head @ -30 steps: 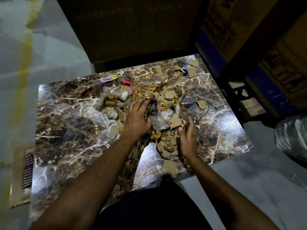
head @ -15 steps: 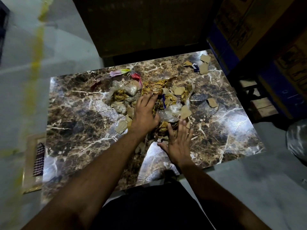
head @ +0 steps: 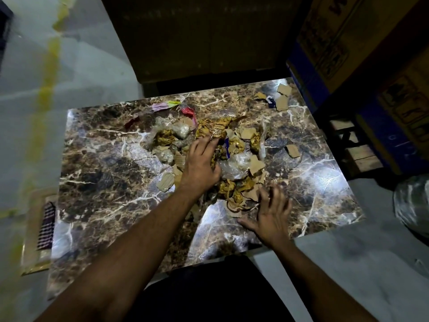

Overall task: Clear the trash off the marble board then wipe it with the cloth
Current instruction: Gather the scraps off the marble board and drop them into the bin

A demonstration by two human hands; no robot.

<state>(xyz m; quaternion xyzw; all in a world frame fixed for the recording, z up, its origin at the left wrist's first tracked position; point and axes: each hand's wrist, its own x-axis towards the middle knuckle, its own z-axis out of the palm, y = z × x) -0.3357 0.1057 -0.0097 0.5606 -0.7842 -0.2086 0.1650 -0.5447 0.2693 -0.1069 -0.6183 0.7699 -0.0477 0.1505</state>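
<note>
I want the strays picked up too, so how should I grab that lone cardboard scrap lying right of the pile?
The cardboard scrap lies flat on the marble board, apart from the trash pile. Probably come from above with the right hand, the nearer one, slide it a little, and pinch a lifted edge or corner.

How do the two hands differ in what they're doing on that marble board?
The left hand lies on the middle of the trash pile, fingers reaching into it; the right hand sits at the pile's near edge, fingers spread, mostly over bare marble board. The left reaches farther from the person. Both look open, gripping nothing.
</note>
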